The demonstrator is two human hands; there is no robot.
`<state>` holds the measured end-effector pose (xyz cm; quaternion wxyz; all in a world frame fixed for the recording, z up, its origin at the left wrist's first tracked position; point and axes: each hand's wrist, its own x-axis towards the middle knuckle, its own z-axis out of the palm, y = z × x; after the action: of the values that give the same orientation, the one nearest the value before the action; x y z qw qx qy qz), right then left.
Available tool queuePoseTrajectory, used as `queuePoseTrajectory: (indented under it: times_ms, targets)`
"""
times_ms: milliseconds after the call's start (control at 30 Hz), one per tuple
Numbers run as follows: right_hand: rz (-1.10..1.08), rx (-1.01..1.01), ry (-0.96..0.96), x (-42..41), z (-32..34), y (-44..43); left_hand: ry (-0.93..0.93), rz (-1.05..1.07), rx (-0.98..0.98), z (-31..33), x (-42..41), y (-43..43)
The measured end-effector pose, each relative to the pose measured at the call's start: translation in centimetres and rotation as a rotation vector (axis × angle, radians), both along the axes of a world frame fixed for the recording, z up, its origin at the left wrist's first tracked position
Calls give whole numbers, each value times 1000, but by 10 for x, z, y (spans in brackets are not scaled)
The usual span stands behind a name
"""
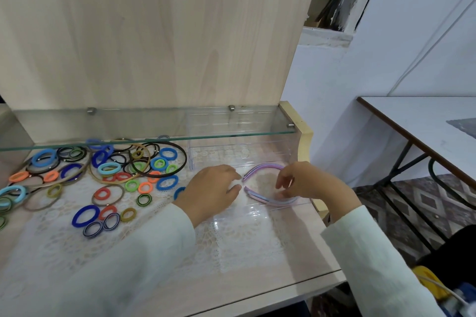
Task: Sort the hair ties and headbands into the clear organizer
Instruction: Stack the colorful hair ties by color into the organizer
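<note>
A clear organizer [239, 154] stands on the desk's right half, partly under a glass shelf. Inside its near compartment lie pastel headbands [260, 168], purple, pink and blue, stacked in an arc. My right hand [306, 183] reaches over the rim, fingers curled down on the headbands' right side. My left hand [211, 192] rests at the open ends of the headbands, fingertips touching them. Several hair ties [103, 175] in blue, orange, green and black lie scattered to the left, with thin brown headbands [164, 175] among them.
A glass shelf [144, 140] juts out low over the back of the desk. A lace cloth [231, 239] covers the desk [257, 288]. To the right a white table [417, 123] stands over a patterned floor.
</note>
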<state>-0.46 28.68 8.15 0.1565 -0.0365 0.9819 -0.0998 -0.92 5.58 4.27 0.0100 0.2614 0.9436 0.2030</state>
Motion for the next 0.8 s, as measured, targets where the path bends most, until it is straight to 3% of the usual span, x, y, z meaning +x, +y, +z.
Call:
queuePoseTrajectory:
  times_ms: [267,667,800]
  targets:
    - [69,62,-75,-6,6,-2,-129,-86,97,-4,-8,26]
    - [78,101,-119,-14,5,-1,-177,-34,151,-7,-15,32]
    - [82,88,-114,-14,4,0,-238,52,255,-9,-15,35]
